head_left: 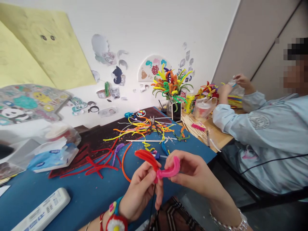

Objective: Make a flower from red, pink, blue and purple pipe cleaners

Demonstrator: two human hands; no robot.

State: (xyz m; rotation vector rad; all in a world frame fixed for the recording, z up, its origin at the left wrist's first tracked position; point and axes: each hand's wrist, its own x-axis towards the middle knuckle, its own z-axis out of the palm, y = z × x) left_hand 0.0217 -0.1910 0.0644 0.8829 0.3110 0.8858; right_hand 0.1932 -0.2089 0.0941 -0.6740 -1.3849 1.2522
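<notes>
Near the bottom centre, my left hand (143, 184) pinches the base of a red pipe-cleaner petal (146, 156) where it meets a pink one. A thin dark stem hangs down below those fingers. The curved pink pipe-cleaner petal (170, 169) points right and bends upward, with the thumb and fingers of my right hand (189, 170) closed around its middle. Both petals join at the left fingertips. Beyond the hands, an orange pipe cleaner (124, 163) curves on the blue table (101, 189).
Red pipe cleaners (96, 166) lie left, yellow and orange ones (137, 128) behind with pliers (152, 123). A vase of pipe-cleaner flowers (170, 85) stands by a phone (176, 112). A tissue pack (51, 157) and white box (45, 210) are left. A person (267, 128) sits right, hands raised.
</notes>
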